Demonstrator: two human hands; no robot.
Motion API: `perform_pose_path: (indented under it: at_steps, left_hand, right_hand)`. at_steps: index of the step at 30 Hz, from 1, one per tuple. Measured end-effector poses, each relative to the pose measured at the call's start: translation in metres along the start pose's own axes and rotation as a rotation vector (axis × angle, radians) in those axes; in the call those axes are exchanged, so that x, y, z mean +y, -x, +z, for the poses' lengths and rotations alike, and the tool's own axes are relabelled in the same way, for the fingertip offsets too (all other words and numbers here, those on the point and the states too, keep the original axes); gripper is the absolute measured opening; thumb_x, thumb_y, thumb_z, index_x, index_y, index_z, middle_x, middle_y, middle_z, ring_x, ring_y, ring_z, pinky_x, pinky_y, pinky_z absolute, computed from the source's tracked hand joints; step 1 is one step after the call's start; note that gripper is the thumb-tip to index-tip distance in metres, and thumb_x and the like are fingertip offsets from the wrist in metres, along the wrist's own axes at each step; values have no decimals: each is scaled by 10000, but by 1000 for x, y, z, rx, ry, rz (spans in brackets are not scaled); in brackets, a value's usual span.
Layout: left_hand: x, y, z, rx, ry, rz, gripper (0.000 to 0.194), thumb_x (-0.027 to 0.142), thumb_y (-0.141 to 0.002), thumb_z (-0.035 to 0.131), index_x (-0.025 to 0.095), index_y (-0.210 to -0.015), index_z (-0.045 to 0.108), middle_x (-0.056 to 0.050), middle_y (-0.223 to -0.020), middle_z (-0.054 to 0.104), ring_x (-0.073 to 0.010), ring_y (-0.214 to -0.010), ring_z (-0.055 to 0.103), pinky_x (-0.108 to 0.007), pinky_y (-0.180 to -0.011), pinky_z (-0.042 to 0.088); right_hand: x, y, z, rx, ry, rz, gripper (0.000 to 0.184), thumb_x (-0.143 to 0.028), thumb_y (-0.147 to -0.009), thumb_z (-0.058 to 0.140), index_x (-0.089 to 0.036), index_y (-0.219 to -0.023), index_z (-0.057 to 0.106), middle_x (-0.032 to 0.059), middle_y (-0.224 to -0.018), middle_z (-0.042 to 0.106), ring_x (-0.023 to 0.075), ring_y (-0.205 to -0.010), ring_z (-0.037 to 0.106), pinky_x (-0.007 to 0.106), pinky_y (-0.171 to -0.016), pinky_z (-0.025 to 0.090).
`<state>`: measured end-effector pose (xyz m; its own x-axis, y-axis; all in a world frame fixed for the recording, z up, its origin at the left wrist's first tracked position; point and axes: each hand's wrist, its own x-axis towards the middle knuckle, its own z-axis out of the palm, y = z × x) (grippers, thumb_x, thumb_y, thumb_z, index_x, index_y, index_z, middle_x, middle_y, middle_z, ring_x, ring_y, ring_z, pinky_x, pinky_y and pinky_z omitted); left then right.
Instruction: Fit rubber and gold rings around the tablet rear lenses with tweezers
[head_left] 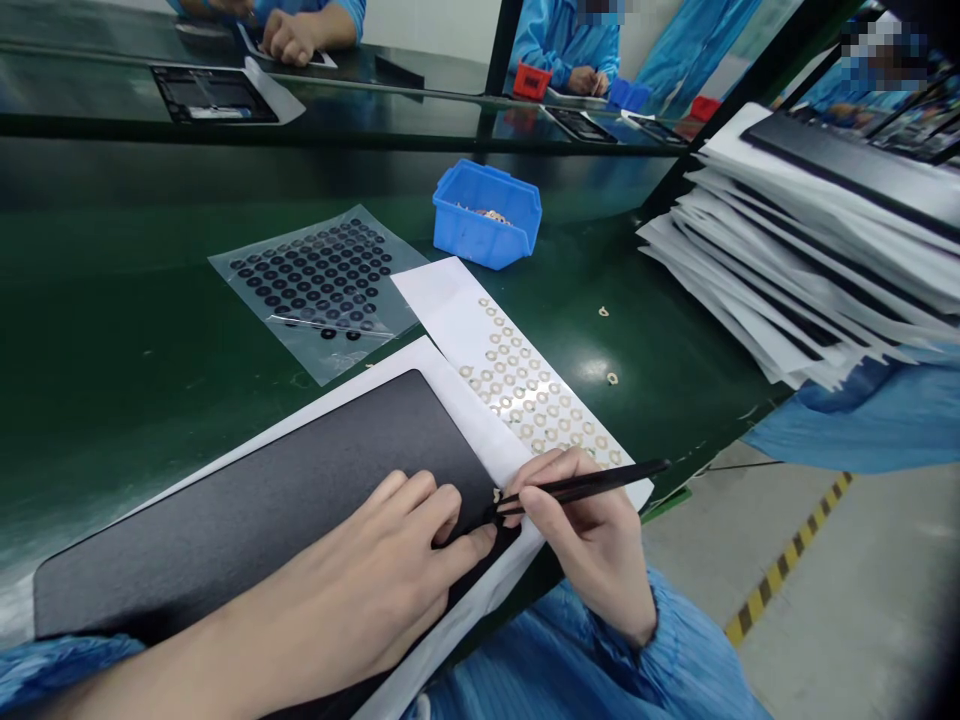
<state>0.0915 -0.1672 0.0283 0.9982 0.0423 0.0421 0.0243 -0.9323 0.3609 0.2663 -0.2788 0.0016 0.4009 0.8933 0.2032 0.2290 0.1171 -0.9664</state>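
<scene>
Green desk [135, 440] carries a black panel [262, 510] under the left hand's flat fingers [420, 500], while the right hand's fingers [544, 490] pinch black tweezers [592, 483] beside a sheet of pale rings [532, 400].

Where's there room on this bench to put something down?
Green mat shows left of the clear sheet of black rings, and between the blue bin and the white stack, apart from two tiny rings. It's crowded at the right hand with tweezers, at the black panel.
</scene>
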Motion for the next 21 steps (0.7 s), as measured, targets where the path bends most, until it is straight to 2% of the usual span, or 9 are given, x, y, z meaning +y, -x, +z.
perform_pose_path:
  at_steps: [5,21]
  left_hand:
    - [0,0,0,-13,1,-4,469,67,-897,392,195,-1349,394,-49,-893,433,-203,-793,362,-323,-679,303]
    - [1,-1,0,-19,-4,-13,433,74,-896,396,185,-1314,419,-49,-881,426,-209,-796,369,-324,-675,309]
  right_hand:
    - [3,-1,-6,-56,55,-57,63,-151,-879,574,-213,-876,570,13,-802,615,153,-736,620,299,-653,511]
    - [2,-1,-5,-36,50,-67,45,-183,-873,596,-209,-849,569,20,-786,618,167,-731,615,317,-646,496]
